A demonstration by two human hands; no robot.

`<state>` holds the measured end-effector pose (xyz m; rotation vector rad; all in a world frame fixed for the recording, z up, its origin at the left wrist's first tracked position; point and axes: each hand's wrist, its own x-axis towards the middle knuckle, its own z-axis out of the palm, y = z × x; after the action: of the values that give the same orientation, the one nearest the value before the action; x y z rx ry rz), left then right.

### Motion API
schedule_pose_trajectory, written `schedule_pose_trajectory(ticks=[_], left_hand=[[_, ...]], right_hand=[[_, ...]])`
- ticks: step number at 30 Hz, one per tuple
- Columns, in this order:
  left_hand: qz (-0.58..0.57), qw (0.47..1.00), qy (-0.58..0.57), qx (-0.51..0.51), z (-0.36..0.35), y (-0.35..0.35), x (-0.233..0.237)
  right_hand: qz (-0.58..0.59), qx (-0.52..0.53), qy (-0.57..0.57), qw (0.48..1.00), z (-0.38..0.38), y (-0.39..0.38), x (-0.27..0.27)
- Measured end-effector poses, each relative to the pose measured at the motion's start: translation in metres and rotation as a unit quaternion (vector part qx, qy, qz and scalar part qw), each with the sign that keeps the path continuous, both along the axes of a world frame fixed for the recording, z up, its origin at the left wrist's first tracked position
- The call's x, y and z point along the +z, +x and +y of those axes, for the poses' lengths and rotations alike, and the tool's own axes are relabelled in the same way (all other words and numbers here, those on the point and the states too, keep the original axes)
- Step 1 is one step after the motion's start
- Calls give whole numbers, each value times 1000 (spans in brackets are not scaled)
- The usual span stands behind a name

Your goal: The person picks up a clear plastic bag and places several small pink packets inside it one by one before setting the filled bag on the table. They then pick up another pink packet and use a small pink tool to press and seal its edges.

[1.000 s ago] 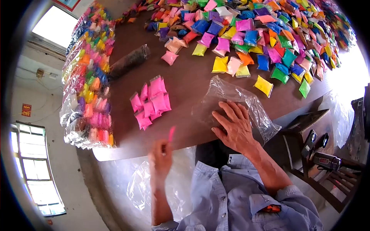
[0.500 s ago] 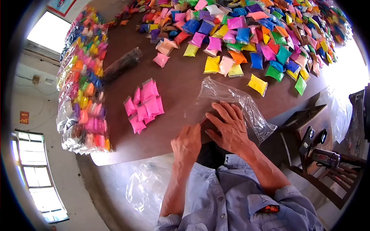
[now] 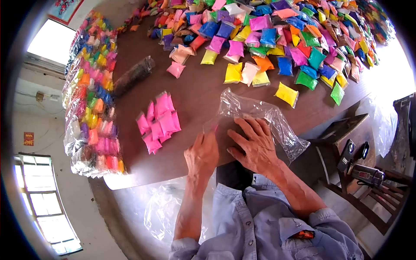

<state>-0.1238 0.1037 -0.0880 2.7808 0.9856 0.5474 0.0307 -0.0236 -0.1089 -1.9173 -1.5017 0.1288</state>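
A clear plastic bag (image 3: pixel 277 113) lies crumpled on the brown table near its front edge. My right hand (image 3: pixel 255 145) rests flat on its near part, fingers stretched out and thumb apart. To the left, my left hand (image 3: pixel 203 155) is closed in a pinch, with a faint film edge of the bag at its fingertips. Beyond my left hand sits a small stack of bright pink packets (image 3: pixel 161 121), untouched. A yellow packet (image 3: pixel 286 95) lies past the bag.
A large heap of colourful packets (image 3: pixel 268 37) covers the far side of the table (image 3: pixel 190 99). Bagged packets (image 3: pixel 93 108) line the left edge, beside a dark roll (image 3: pixel 135 76). At right stands a wooden chair (image 3: pixel 359 130) with a phone (image 3: pixel 346 155) and a flask (image 3: pixel 367 174).
My left hand has moved left and slightly down, away from my right hand, and clear film shows at its fingertips. My right hand stays nearly in place. The view has shifted slightly.
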Motion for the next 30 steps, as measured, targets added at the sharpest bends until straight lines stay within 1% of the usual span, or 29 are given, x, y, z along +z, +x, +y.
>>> schedule_pose_trajectory(ticks=[3,5,8,11,14,16,19,23,25,29,30], left_hand=[[-6,999,11,-30,-20,0,0],[-15,1000,4,-20,-21,2,-3],[-10,1000,-15,3,-11,2,1],[14,1000,-10,-7,-2,0,0],[-1,999,-18,-26,-14,3,-1],[-23,999,-2,-31,-20,6,-3],[5,1000,-4,-23,-7,2,-7],[5,1000,-15,-12,-1,1,-7],[-15,999,14,-47,-8,1,-12],[-29,998,16,-44,-10,3,-9],[0,999,11,-35,-4,0,-7]], right_hand=[[-1,3,0,1000,-1,-1,-2],[0,-3,10,1000,-1,-2,-1],[0,1,7,1000,0,-1,-1],[-3,4,5,1000,1,-1,0],[-7,-3,7,1000,-1,-2,-1],[-4,-6,3,1000,0,-2,0],[-4,-3,1,1000,0,-2,1],[-8,1,2,1000,1,-1,1],[-11,-3,7,1000,0,-2,0],[-7,-6,9,1000,0,-2,0],[-9,-4,11,1000,1,-2,0]])
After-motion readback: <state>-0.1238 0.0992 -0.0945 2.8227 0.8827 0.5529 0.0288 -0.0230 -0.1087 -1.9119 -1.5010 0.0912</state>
